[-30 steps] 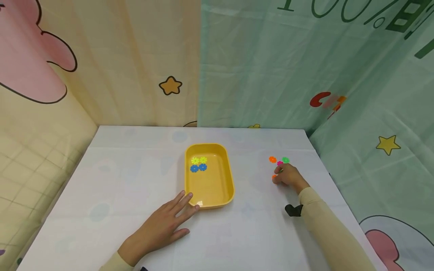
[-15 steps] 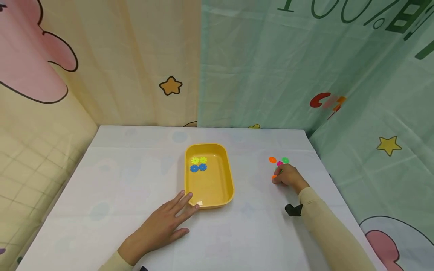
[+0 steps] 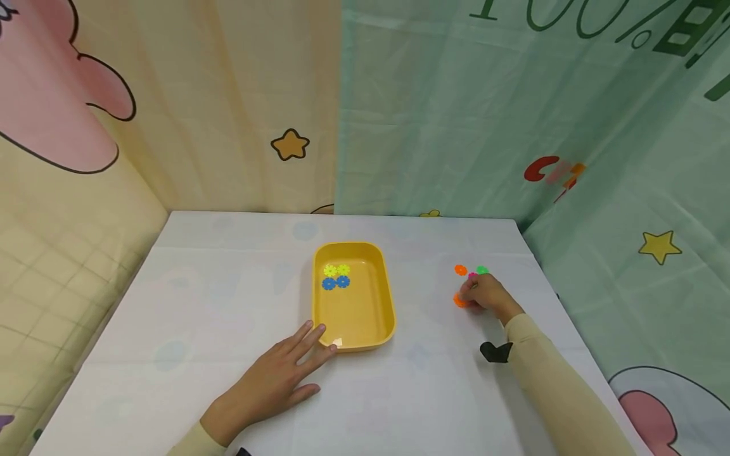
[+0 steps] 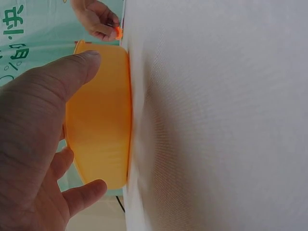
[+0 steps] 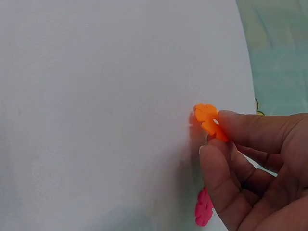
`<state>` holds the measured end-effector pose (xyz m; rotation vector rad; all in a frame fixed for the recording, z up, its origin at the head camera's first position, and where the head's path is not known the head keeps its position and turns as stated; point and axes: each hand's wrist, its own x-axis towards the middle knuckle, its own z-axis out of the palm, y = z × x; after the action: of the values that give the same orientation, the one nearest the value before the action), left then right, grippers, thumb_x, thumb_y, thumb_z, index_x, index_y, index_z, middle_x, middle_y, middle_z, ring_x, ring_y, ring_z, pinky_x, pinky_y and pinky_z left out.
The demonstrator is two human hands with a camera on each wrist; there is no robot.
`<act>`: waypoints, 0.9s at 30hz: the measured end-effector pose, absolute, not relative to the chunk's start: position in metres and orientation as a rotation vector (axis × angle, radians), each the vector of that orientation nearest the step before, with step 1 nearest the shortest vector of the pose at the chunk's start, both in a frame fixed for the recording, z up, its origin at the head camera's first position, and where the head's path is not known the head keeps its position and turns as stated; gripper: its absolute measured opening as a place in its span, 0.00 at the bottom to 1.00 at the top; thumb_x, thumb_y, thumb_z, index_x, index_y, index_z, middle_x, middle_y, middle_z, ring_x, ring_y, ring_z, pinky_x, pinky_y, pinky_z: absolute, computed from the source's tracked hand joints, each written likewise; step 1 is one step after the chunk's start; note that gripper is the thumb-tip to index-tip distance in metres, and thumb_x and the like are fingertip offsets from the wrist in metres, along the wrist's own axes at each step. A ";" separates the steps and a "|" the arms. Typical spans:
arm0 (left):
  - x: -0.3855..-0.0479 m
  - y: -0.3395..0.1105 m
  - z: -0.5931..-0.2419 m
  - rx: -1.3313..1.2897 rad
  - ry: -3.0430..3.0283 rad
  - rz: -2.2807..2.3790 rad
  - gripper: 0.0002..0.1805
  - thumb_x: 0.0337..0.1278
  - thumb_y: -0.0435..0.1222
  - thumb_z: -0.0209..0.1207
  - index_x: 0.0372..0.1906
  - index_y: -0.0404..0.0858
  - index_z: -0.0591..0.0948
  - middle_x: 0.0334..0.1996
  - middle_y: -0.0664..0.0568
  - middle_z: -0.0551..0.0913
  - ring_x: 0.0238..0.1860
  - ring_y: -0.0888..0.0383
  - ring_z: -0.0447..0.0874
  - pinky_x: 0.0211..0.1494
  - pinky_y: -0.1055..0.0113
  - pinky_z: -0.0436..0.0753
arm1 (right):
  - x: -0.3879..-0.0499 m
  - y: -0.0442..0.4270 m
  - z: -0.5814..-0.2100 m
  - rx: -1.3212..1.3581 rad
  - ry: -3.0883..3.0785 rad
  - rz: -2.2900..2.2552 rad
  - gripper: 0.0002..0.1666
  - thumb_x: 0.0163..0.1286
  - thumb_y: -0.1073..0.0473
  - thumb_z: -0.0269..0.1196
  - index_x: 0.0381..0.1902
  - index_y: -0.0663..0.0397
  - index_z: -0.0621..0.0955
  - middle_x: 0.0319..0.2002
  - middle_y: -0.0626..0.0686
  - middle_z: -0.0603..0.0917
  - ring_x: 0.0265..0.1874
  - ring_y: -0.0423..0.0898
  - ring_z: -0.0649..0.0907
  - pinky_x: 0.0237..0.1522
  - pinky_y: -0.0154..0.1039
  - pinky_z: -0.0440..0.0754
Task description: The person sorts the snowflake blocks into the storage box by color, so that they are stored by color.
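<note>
My right hand pinches an orange flower-shaped plastic piece between thumb and fingertips, on the right side of the table. In the right wrist view the piece stands tilted, and a pink flower piece lies just below the fingers. Beyond this hand are another orange flower piece and a green one. My left hand rests its spread fingers against the near left corner of a yellow tray. Inside the tray lie two yellow flower pieces and two blue ones.
A white cloth covers the table. Printed curtains hang close behind it and along both sides. A black strap end sticks out by the right sleeve.
The orange piece, mostly covered by my right fingertips before, now shows more on their left, pinched by them. The green bit seen between those fingers is now hidden. My left hand stays put.
</note>
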<state>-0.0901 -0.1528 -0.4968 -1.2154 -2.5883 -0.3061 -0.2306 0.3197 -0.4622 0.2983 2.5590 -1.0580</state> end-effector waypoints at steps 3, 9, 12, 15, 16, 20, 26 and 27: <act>-0.090 -0.153 -0.496 -1.214 -2.591 -0.312 0.46 0.52 0.53 0.72 0.77 0.53 0.68 0.76 0.42 0.65 0.76 0.41 0.62 0.63 0.50 0.80 | -0.233 0.317 -0.460 0.317 2.516 -1.162 0.06 0.68 0.66 0.65 0.40 0.65 0.80 0.37 0.54 0.82 0.30 0.44 0.81 0.34 0.35 0.83; -0.089 -0.153 -0.496 -1.210 -2.586 -0.318 0.46 0.51 0.53 0.73 0.76 0.52 0.68 0.76 0.42 0.65 0.76 0.41 0.63 0.61 0.50 0.82 | -0.239 0.310 -0.456 0.367 2.434 -1.369 0.07 0.70 0.65 0.65 0.41 0.64 0.80 0.41 0.53 0.82 0.32 0.44 0.82 0.37 0.36 0.85; -0.090 -0.153 -0.496 -1.210 -2.581 -0.316 0.46 0.51 0.53 0.73 0.76 0.52 0.69 0.76 0.42 0.65 0.76 0.41 0.63 0.61 0.50 0.82 | -0.244 0.306 -0.453 0.411 2.405 -1.440 0.10 0.71 0.64 0.65 0.45 0.65 0.80 0.41 0.53 0.83 0.33 0.43 0.83 0.39 0.36 0.86; -0.090 -0.152 -0.495 -1.211 -2.577 -0.320 0.44 0.51 0.53 0.73 0.75 0.51 0.71 0.76 0.42 0.66 0.76 0.41 0.63 0.61 0.50 0.82 | -0.248 0.300 -0.448 0.428 2.379 -1.497 0.14 0.71 0.63 0.65 0.50 0.67 0.79 0.43 0.54 0.84 0.33 0.41 0.84 0.40 0.34 0.86; -0.090 -0.152 -0.495 -1.212 -2.574 -0.321 0.44 0.51 0.53 0.73 0.75 0.51 0.71 0.76 0.42 0.66 0.76 0.41 0.63 0.61 0.50 0.82 | -0.249 0.299 -0.447 0.433 2.373 -1.515 0.15 0.71 0.63 0.65 0.51 0.67 0.79 0.43 0.55 0.84 0.32 0.40 0.84 0.39 0.33 0.86; -0.089 -0.152 -0.494 -1.213 -2.571 -0.315 0.45 0.50 0.52 0.73 0.75 0.51 0.70 0.76 0.41 0.66 0.76 0.41 0.63 0.61 0.51 0.82 | -0.252 0.290 -0.440 0.447 2.327 -1.586 0.18 0.71 0.63 0.66 0.54 0.67 0.79 0.45 0.57 0.83 0.31 0.40 0.85 0.40 0.31 0.86; -0.089 -0.152 -0.493 -1.208 -2.567 -0.312 0.45 0.51 0.53 0.73 0.76 0.52 0.69 0.76 0.42 0.66 0.76 0.41 0.63 0.61 0.51 0.82 | -0.258 0.274 -0.428 0.429 2.275 -1.681 0.20 0.71 0.63 0.65 0.56 0.68 0.78 0.50 0.60 0.81 0.37 0.44 0.86 0.42 0.31 0.86; -0.090 -0.152 -0.493 -1.207 -2.566 -0.314 0.45 0.50 0.53 0.73 0.76 0.52 0.69 0.76 0.42 0.66 0.76 0.41 0.63 0.61 0.51 0.82 | -0.259 0.271 -0.426 0.426 2.273 -1.691 0.19 0.71 0.64 0.65 0.56 0.68 0.78 0.50 0.61 0.81 0.36 0.44 0.86 0.42 0.31 0.86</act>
<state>-0.0896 -0.1523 -0.4927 -1.2067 -2.5664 -0.3136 -0.2594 0.2707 -0.4259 0.4256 2.2726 -1.6910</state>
